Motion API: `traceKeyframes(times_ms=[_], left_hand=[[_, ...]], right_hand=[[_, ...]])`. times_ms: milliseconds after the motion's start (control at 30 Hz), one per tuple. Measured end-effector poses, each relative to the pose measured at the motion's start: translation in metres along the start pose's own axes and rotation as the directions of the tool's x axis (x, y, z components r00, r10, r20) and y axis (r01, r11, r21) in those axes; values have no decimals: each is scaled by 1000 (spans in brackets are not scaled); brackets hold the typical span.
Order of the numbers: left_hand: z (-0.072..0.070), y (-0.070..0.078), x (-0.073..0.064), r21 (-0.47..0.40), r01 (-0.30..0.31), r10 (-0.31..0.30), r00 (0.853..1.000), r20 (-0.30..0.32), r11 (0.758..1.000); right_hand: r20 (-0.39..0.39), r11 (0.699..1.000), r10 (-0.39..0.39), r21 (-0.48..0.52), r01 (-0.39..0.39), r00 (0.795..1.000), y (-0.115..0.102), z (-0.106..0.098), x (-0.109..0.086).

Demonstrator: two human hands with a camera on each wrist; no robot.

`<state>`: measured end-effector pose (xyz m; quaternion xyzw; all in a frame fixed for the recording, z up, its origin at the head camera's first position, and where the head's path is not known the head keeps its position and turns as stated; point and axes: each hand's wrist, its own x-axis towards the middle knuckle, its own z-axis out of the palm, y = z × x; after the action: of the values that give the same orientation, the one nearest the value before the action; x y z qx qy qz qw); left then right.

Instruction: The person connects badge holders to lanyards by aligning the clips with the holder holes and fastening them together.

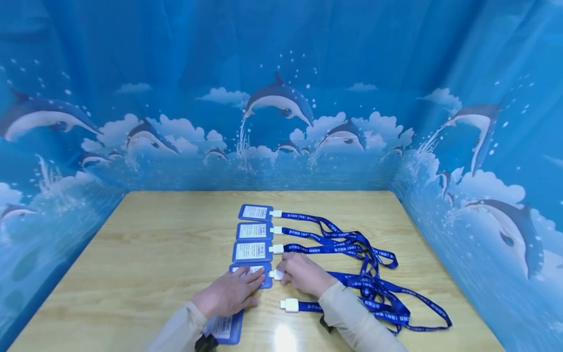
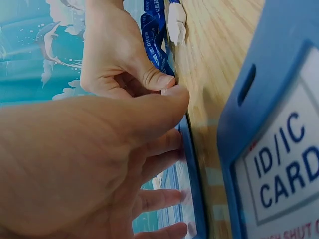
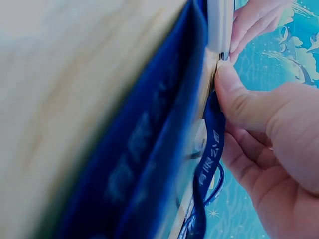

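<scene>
My left hand point(image 1: 230, 293) lies with its fingers extended on a blue card holder point(image 1: 267, 280), the fourth from the back in a column. Its fingertips rest on the clear face in the left wrist view. At that holder's right end, my right hand point(image 1: 304, 275) pinches the white plastic clip point(image 1: 277, 275) of a blue lanyard between thumb and fingers. The lanyard strap point(image 3: 213, 129) runs down beside the fingers in the right wrist view. Nearer my body is another card holder point(image 1: 235, 330), partly hidden under the left forearm. A separate lanyard clip point(image 1: 291, 305) lies right of it.
Behind my hands, three card holders point(image 1: 252, 251) lie in the column, each joined to a lanyard by a white clip point(image 1: 276, 249). The lanyard straps point(image 1: 374, 278) tangle together on the right of the wooden table point(image 1: 154, 254). A blue dolphin-print curtain point(image 1: 184, 166) surrounds the table.
</scene>
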<state>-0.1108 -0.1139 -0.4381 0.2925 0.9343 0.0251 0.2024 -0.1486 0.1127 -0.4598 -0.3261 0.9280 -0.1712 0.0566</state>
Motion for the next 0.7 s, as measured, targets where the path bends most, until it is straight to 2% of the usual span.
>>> traceKeyframes(times_ms=[233,467,700], left_hand=[[-9,-4,3,2,-3,3,1000,10,1000],[-13,-3,5,-6,-43,43,999,24,999],[-18,-2,9,-12,-30,31,999,33,999]], right_hand=[[-33,999,-46,1,46,998,2,-3,8],[4,1000,6,13,-7,1000,3,-1,4],[25,999,33,0,-33,999,-1,-1,4]])
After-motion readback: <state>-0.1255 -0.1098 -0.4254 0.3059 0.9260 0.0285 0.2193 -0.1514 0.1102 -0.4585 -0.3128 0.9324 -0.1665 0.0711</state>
